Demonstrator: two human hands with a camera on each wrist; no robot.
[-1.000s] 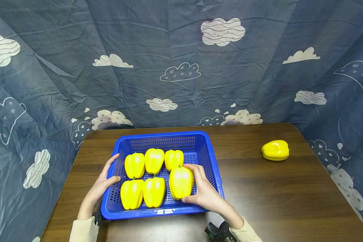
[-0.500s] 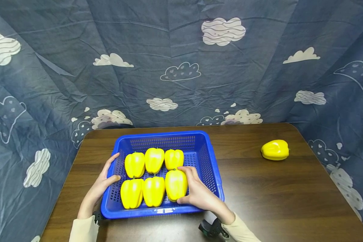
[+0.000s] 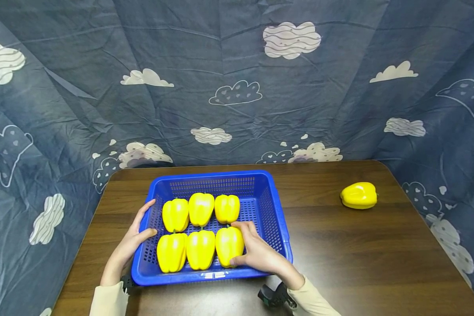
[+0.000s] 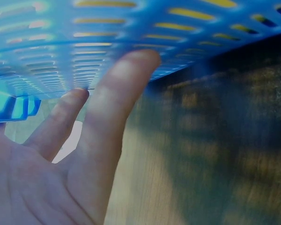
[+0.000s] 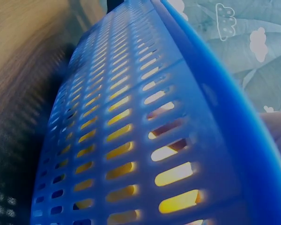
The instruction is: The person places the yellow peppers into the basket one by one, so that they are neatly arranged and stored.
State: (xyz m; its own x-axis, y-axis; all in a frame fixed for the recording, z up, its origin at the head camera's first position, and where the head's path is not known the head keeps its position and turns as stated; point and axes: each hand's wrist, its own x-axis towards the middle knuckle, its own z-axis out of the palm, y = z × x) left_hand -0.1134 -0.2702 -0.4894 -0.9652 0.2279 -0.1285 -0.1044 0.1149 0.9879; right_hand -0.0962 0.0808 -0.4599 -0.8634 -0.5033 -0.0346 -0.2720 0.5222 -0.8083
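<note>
My right hand [image 3: 256, 251] holds a yellow bell pepper [image 3: 228, 246] at the right end of the front row in a blue plastic basket [image 3: 279, 215]. Its thumb is at the pepper's lower right and its fingers at the upper right. Two more peppers sit to its left, and three make up the back row. My left hand [image 3: 128, 243] grips the basket's left side, thumb and a finger over the rim. In the left wrist view, fingers [image 4: 107, 108] of that hand lie against the slotted outer wall [image 4: 93, 56]. In the right wrist view, the basket wall [image 5: 131, 103] hides the right hand's grip.
Another yellow bell pepper [image 3: 358, 195] lies on its side at the right rear of the brown wooden table [image 3: 339, 254]. A dark blue cloth [image 3: 237, 52] with cloud prints hangs behind and beside the table. Dark wrist devices [image 3: 274, 295] sit at both cuffs.
My right hand has moved left with the pepper and set it lower, beside the middle front pepper. The left hand and the basket have stayed in place.
</note>
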